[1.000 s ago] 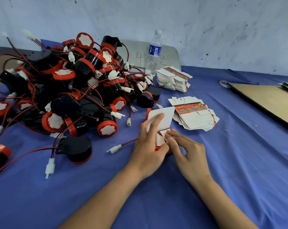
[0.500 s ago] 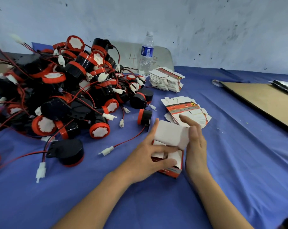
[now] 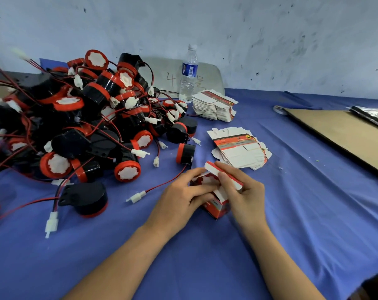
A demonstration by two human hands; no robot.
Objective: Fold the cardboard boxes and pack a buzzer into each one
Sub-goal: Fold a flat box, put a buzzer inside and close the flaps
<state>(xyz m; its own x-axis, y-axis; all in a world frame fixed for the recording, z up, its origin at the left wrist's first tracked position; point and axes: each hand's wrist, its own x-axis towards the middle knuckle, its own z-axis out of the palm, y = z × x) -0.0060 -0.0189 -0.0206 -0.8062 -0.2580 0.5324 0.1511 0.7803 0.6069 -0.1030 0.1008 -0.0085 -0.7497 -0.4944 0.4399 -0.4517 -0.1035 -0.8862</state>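
A heap of buzzers (image 3: 79, 126) covers the tabletop's (image 3: 302, 224) far left corner, and a brown board (image 3: 339, 137) lies along its right edge. Between them, with open cloth around, the left hand (image 3: 179, 204) grips an upright box (image 3: 216, 210). The right hand (image 3: 246, 195) pinches its raised lid (image 3: 210, 167).

A heap of round black-and-red buzzers (image 3: 92, 118) is lying left on the blue-clothed tabletop (image 3: 313, 213); right of it, a near stack of flat cardboard blanks (image 3: 240, 150) is sitting before a far stack (image 3: 214, 106), a clear plastic bottle (image 3: 188, 74) standing behind.
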